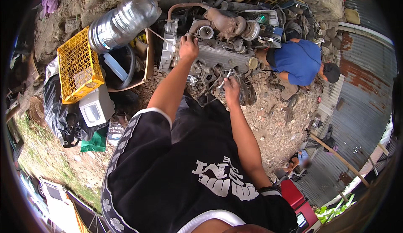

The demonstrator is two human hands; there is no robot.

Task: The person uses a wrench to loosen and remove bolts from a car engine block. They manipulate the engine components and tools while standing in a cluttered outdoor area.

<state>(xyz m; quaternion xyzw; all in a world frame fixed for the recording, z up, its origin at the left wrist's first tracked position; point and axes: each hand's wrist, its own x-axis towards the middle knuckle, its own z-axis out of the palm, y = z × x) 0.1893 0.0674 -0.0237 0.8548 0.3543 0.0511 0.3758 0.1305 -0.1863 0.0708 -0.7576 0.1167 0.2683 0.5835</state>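
Note:
A dirty metal engine (216, 56) lies ahead of me, with a rusty exhaust manifold and turbocharger (222, 23) along its far side. My left hand (189, 46) is at the engine’s upper left with fingers curled; what it grips, if anything, is too small to make out. My right hand (231, 86) is closed on a silver wrench (226, 75) over the engine’s near side, among dark holes and fittings.
A large plastic bottle (119, 23), yellow crate (75, 48) and grey box (96, 107) are piled left. A person in blue (296, 63) crouches at the engine’s right; another person (300, 161) sits farther back. Corrugated sheets (361, 107) edge the rubble ground (268, 128).

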